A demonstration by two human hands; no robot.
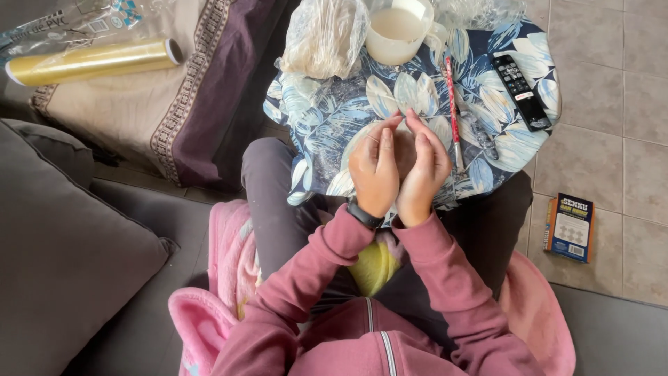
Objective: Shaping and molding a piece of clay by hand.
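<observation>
Left hand [376, 170] & right hand [423, 170] cupped together around a pale dough ball [404, 150], fingertips touching on top, held just above the leaf-print table [334, 118], w/ red pen [453, 111] & black remote [521, 92] beside right hand

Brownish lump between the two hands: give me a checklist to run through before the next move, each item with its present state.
1. Both hands on the lump: left hand and right hand cup the brownish lump from either side. Ok.
2. Grip firmness: the fingers cover most of it. Cannot tell.
3. Lump over the table: it sits above the leaf-print cloth. Ok.
4. White bowl out of the way: at the far edge, apart from the hands. Ok.
5. Red patterned stick clear: it lies right beside the right hand. Not ok.
6. Remote control safely placed: near the table's edge. Cannot tell.
</observation>
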